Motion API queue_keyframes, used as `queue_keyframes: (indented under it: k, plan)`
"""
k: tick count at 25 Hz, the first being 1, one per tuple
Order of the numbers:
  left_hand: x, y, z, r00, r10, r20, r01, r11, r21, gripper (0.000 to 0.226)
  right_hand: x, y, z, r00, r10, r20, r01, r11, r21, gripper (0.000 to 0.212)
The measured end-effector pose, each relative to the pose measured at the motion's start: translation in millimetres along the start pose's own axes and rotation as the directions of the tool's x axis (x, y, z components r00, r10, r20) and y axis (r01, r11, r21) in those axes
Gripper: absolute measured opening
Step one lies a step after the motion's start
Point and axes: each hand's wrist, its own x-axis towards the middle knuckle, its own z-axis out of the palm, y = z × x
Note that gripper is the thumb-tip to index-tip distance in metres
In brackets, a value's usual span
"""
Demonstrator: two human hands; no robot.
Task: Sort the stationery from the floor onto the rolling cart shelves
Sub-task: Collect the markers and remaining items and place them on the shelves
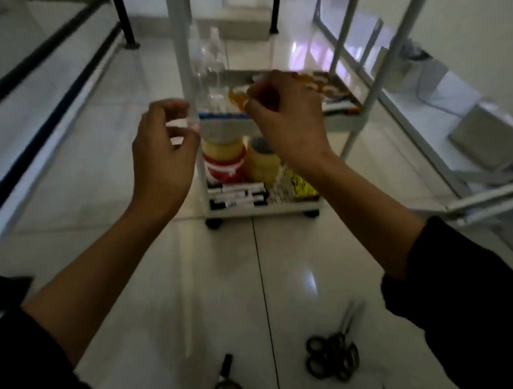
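Glossy tile, painted metal and shiny plastic in dim light.

The floor (290, 270) is pale glazed tile, smooth and mirror-glossy, with bright reflections and thin dark grout lines. The rolling cart (263, 211) looks like white painted metal with a smooth satin finish on its posts and tray edges, and sits on black plastic-looking casters. At the near edge of its bottom shelf the tape rolls (222, 151) have a glossy, translucent yellowish film surface. The clear bottles (213, 58) on the upper shelf look like transparent, smooth plastic. Near the frame's lower edge, the scissors (334, 354) show dull grey metal blades and dark, matt plastic handles. The sleeve (467, 294) is dark matt cloth.
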Motion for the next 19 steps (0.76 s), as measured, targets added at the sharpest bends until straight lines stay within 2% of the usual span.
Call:
queue_keyframes:
  k: [2,3,5,6,8,10,11,12,14,19]
  plan:
    - [-50,-21,7,0.984,-0.054,0.171,0.038,0.995,0.093,0.016,-55,17,-14,0.995,0.065,0.081,-0.066,0.998,0.008,0.007]
    - [-79,-33,12,0.952,-0.116,0.283,0.077,0.986,0.147,0.012,-85,31,-20,0.985,0.119,0.123,-0.116,0.993,-0.032,0.007]
    - [-139,-61,16,0.839,-0.256,0.480,0.132,0.952,0.278,0.013,-145,64,-31,0.943,0.265,0.201,-0.248,0.963,-0.105,0.009]
    - [-165,-76,15,0.764,-0.313,0.564,0.117,0.927,0.356,0.020,-173,82,-35,0.910,0.345,0.231,-0.319,0.937,-0.143,0.010]
    - [-210,-99,8,0.562,-0.397,0.726,-0.017,0.872,0.490,0.050,-225,116,-43,0.822,0.491,0.291,-0.433,0.868,-0.243,0.012]
    - [-239,-110,3,0.358,-0.404,0.842,-0.251,0.827,0.503,0.072,-266,145,-54,0.735,0.597,0.320,-0.502,0.797,-0.336,0.012]
    - [-251,-112,2,0.293,-0.372,0.881,-0.374,0.803,0.463,0.075,-285,156,-60,0.705,0.636,0.314,-0.520,0.764,-0.381,0.013]
    - [-258,-113,4,0.252,-0.317,0.914,-0.491,0.772,0.403,0.075,-297,165,-67,0.684,0.665,0.302,-0.524,0.735,-0.431,0.014]
    - [-275,-116,9,0.185,-0.247,0.951,-0.624,0.718,0.308,0.069,-328,178,-81,0.632,0.725,0.273,-0.554,0.669,-0.495,0.015]
    - [-286,-120,27,0.139,-0.171,0.976,-0.675,0.705,0.219,0.027,-376,197,-113,0.572,0.802,0.169,-0.639,0.565,-0.521,0.013]
